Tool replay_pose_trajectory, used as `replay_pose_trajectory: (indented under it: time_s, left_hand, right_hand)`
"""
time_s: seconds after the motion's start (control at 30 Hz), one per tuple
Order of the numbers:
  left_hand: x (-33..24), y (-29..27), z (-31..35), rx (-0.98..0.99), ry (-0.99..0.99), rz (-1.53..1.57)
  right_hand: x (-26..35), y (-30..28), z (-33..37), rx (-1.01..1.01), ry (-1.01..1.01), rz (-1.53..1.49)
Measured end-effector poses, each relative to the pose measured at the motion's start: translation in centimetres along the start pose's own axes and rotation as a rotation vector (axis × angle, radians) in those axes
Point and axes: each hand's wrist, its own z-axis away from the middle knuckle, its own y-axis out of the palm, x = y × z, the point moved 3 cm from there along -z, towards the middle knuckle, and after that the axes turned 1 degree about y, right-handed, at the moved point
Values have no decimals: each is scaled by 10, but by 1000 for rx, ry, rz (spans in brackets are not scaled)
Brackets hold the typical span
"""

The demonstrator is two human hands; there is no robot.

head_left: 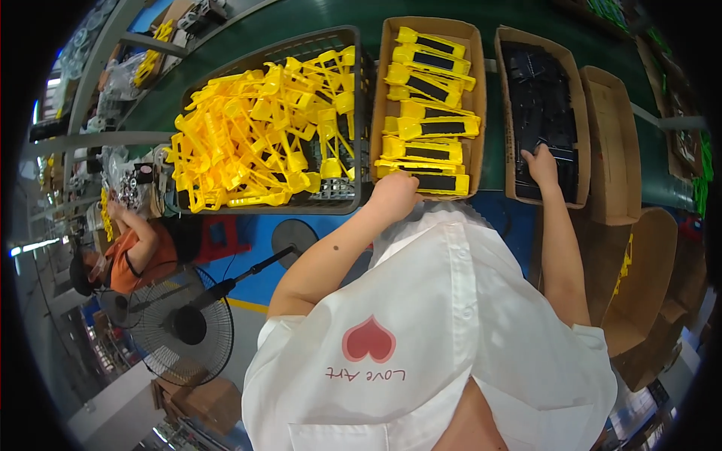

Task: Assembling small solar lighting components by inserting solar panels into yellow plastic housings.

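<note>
My left hand (pixel 397 191) is closed on the end of a yellow plastic part with a black panel (pixel 442 183), at the near edge of a cardboard box (pixel 479 45). Several like yellow parts with black panels (pixel 431 60) lie in a row further up that box. To the right, my right hand (pixel 541 164) reaches into a second cardboard box (pixel 505 34) full of flat black pieces (pixel 535 90). Its thumb and fingers pinch at a black piece there, whose outline is partly hidden by the hand and lost among its dark neighbours.
A dark plastic crate (pixel 359 45) heaped with yellow plastic parts (pixel 248 135) stands at the left. Right of the black pieces is another cardboard box (pixel 613 143), with a large carton (pixel 647 278) below it. A standing fan (pixel 188 323) and a co-worker in orange (pixel 143 255) are at the left.
</note>
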Motion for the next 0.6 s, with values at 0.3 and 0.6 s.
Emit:
replay_pose_trajectory:
  time_s: [0.3,0.6]
  left_hand:
    - [54,-65,1,-848,-294,631]
    - [173,-31,16,-139,-800,414]
  right_hand:
    - [7,-37,21,-141,4,-109]
    - [98,-63,70,460,-33,-1374]
